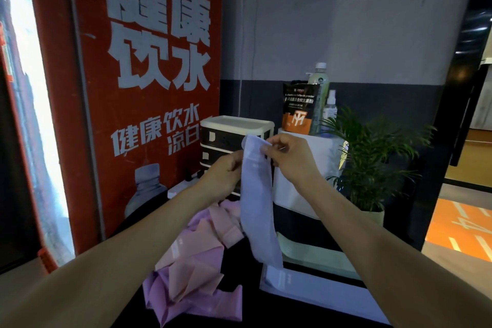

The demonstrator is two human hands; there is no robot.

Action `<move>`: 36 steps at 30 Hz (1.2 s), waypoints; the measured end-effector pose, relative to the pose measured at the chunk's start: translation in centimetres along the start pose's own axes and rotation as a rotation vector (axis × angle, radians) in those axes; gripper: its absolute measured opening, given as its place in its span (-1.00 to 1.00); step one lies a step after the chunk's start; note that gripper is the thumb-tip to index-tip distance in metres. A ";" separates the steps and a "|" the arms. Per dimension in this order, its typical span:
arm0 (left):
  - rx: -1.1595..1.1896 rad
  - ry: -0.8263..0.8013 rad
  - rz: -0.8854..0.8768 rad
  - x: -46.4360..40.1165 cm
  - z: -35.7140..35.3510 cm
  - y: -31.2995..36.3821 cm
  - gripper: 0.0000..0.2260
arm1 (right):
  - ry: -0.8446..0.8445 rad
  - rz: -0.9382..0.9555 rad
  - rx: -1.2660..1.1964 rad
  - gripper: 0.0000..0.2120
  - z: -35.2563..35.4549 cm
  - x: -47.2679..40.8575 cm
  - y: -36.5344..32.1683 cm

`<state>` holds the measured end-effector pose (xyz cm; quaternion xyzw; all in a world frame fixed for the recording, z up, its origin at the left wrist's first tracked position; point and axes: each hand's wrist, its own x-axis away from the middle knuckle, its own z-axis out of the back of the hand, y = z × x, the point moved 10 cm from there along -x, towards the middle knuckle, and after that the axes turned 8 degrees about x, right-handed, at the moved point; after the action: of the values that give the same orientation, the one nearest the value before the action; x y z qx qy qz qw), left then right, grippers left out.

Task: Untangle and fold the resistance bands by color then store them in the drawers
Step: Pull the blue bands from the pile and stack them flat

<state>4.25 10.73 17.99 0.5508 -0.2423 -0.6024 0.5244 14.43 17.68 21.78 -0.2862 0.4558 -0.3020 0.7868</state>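
Both my forearms reach in from the bottom corners and meet over the dark bench [239, 309]. Nearest me, at the bench's front edge on the left, lies the tangle of pink bands [191, 269]: thin, flat, matte strips, creased into sharp angular folds, two shades of pink overlapping, one loose end trailing toward me. To the right of it a pale lavender strip [319, 290] lies flat along the bench, and behind that a light green band [314, 253] lies flat too.

My left hand [223, 176] and my right hand [290, 157] are raised together above the pile. The fingers of my right hand pinch the top end of the lavender band [257, 194], which curls over slightly there; the fingers of my left hand are curled onto its left edge just below. From there the band hangs straight down as a smooth, limp ribbon, its lower end near the flat strip on the bench; I cannot tell if the two are one piece.

Behind my hands stands the drawer unit [234, 136], cream frame with dark drawer fronts and a rounded top, drawers closed. Just to its right is a white box-like stand [300, 194] carrying a black-and-orange powder pouch [299, 109], a tall bottle [320, 93] and a small spray bottle [330, 109]. A leafy potted plant [372, 157] crowds the right side. A tall red panel [149, 88] with large white characters walls off the left, close against the bench, so open room lies mainly above the pile and toward me.
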 end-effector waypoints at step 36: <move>0.138 -0.058 -0.049 -0.5 -5.5 4.6 -0.81 | 0.023 -0.055 -0.146 -0.94 7.0 3.5 -0.4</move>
<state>10.93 11.20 20.62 0.5737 -0.2847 -0.6128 0.4629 22.01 16.10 23.12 -0.3519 0.4775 -0.2927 0.7500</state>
